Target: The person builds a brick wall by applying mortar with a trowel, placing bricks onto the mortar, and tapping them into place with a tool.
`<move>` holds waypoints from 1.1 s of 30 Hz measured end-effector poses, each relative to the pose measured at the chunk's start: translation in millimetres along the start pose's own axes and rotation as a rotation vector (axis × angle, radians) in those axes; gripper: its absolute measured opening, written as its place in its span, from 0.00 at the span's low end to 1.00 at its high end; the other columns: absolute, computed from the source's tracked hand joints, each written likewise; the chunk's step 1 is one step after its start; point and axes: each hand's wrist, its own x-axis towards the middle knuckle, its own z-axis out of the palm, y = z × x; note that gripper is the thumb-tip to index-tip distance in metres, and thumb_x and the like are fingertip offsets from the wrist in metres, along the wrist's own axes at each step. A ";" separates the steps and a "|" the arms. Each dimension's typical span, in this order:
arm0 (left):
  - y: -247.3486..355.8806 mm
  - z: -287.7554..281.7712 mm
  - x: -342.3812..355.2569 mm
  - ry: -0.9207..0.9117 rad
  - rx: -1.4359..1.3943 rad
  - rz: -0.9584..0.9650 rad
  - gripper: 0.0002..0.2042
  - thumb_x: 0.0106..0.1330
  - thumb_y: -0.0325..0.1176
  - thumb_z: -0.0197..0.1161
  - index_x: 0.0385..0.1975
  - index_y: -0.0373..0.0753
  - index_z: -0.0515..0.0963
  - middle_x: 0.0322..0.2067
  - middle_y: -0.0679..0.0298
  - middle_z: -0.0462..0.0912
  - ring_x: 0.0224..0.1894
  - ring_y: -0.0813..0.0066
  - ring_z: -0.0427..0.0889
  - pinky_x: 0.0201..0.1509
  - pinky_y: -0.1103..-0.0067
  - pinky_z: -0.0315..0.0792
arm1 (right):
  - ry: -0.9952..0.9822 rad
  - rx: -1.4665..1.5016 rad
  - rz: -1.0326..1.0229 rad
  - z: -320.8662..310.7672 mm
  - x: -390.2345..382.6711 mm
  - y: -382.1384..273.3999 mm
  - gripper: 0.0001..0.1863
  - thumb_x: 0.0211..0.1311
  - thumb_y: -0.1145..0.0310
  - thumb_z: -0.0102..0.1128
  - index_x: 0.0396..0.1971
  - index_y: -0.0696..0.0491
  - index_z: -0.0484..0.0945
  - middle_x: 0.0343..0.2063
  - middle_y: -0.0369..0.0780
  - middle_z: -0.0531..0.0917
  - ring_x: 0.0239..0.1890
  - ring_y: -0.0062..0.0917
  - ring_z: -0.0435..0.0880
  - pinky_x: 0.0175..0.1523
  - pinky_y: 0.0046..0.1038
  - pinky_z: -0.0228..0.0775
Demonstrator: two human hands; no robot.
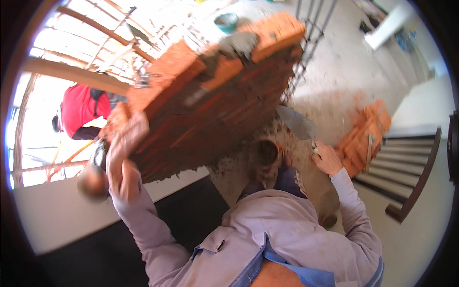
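A brick wall (215,103) with dark mortar on its face and orange bricks along its top rises in front of me. A grey lump of mortar (236,45) lies on the top course. My left hand (125,158), smeared by motion, is at the wall's left end against the bricks; whether it grips one is unclear. My right hand (327,158) is closed round the handle of a trowel (297,122), its blade angled toward the wall's base. A small dark container (265,154) sits between my feet.
A co-worker in red (81,107) bends beyond the wall by wooden scaffolding (81,71). Orange bricks (361,136) are piled at right, beside a dark railing (406,191). A green basin (226,21) and upright rebar (318,21) stand at the back. A blurred round object (92,182) is at lower left.
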 end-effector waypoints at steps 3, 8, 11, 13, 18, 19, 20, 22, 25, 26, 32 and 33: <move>-63.2 53.2 -42.2 -0.607 -0.737 -0.016 0.22 0.67 0.42 0.47 0.45 0.29 0.79 0.47 0.48 0.79 0.54 0.58 0.75 0.62 0.72 0.64 | -0.148 -0.067 0.253 64.2 -45.1 54.1 0.18 0.57 0.65 0.56 0.45 0.57 0.69 0.34 0.56 0.79 0.41 0.54 0.76 0.46 0.48 0.67; -165.6 261.5 -284.7 -0.959 -0.364 -0.939 0.26 0.67 0.50 0.54 0.54 0.33 0.73 0.50 0.54 0.78 0.56 0.64 0.75 0.63 0.74 0.63 | -0.579 -0.037 0.548 200.1 -16.5 115.8 0.19 0.58 0.65 0.55 0.48 0.58 0.70 0.49 0.55 0.76 0.52 0.46 0.76 0.54 0.42 0.68; -189.6 327.2 -438.0 -1.569 0.014 -0.681 0.43 0.62 0.60 0.55 0.68 0.34 0.52 0.68 0.40 0.50 0.70 0.48 0.51 0.69 0.64 0.54 | -0.486 -0.511 0.411 334.1 -28.8 197.8 0.21 0.55 0.70 0.53 0.49 0.59 0.71 0.45 0.52 0.80 0.51 0.40 0.78 0.53 0.39 0.69; -158.0 350.0 -452.1 -1.633 -0.014 -1.081 0.52 0.56 0.67 0.57 0.72 0.48 0.36 0.70 0.39 0.33 0.71 0.41 0.43 0.71 0.60 0.48 | -0.668 -0.396 0.471 379.6 -12.3 233.4 0.17 0.54 0.70 0.53 0.44 0.60 0.73 0.43 0.51 0.81 0.50 0.40 0.80 0.51 0.38 0.71; -159.4 392.7 -484.7 -1.476 0.298 -1.142 0.51 0.53 0.63 0.63 0.72 0.52 0.41 0.71 0.45 0.35 0.72 0.44 0.43 0.71 0.57 0.48 | -0.667 -0.026 0.547 457.8 68.2 249.9 0.12 0.51 0.68 0.57 0.33 0.60 0.78 0.39 0.51 0.83 0.46 0.39 0.83 0.44 0.38 0.76; -167.4 404.8 -494.7 -1.414 0.296 -1.069 0.48 0.54 0.60 0.64 0.71 0.52 0.46 0.71 0.48 0.38 0.72 0.46 0.44 0.71 0.58 0.47 | -0.665 -0.028 0.557 479.6 72.8 273.8 0.12 0.51 0.68 0.57 0.33 0.60 0.78 0.39 0.51 0.83 0.46 0.39 0.83 0.44 0.38 0.76; -176.7 415.8 -503.9 -1.350 0.292 -0.993 0.45 0.55 0.57 0.65 0.70 0.51 0.51 0.71 0.50 0.40 0.71 0.47 0.45 0.72 0.59 0.47 | -0.540 -0.003 0.583 500.2 77.6 296.3 0.14 0.50 0.68 0.60 0.34 0.62 0.78 0.39 0.52 0.83 0.46 0.40 0.83 0.44 0.39 0.76; -184.7 423.7 -515.1 -1.327 0.275 -1.011 0.42 0.55 0.55 0.65 0.68 0.50 0.55 0.71 0.52 0.43 0.71 0.49 0.46 0.72 0.59 0.46 | -0.444 0.033 0.600 543.6 80.5 311.3 0.16 0.49 0.67 0.62 0.35 0.63 0.77 0.40 0.54 0.82 0.46 0.40 0.83 0.44 0.39 0.76; -185.4 424.0 -520.8 -1.305 0.259 -1.012 0.38 0.55 0.52 0.66 0.66 0.49 0.61 0.70 0.54 0.49 0.71 0.51 0.47 0.72 0.60 0.45 | -0.508 -0.218 0.493 579.1 87.1 289.6 0.28 0.56 0.62 0.58 0.49 0.71 0.68 0.47 0.53 0.79 0.45 0.38 0.83 0.48 0.34 0.76; -185.1 424.1 -521.2 -1.302 0.252 -0.988 0.37 0.55 0.51 0.66 0.65 0.49 0.62 0.69 0.54 0.51 0.71 0.51 0.48 0.72 0.61 0.46 | -0.512 -0.216 0.502 577.9 82.2 290.2 0.28 0.56 0.62 0.58 0.49 0.71 0.68 0.47 0.53 0.79 0.45 0.38 0.83 0.48 0.34 0.76; -198.6 425.2 -527.3 -1.359 0.261 -1.040 0.35 0.53 0.50 0.67 0.63 0.48 0.66 0.68 0.56 0.55 0.71 0.52 0.49 0.72 0.61 0.46 | -0.507 -0.323 0.255 508.1 61.2 259.1 0.20 0.62 0.64 0.49 0.46 0.65 0.73 0.38 0.49 0.80 0.40 0.37 0.82 0.42 0.34 0.76; -200.6 423.3 -526.1 -1.362 0.265 -1.039 0.35 0.53 0.50 0.67 0.63 0.48 0.66 0.68 0.56 0.55 0.71 0.52 0.49 0.72 0.61 0.46 | -0.556 -0.097 0.270 485.3 68.0 249.4 0.17 0.61 0.66 0.50 0.42 0.65 0.74 0.37 0.52 0.80 0.41 0.41 0.82 0.42 0.37 0.76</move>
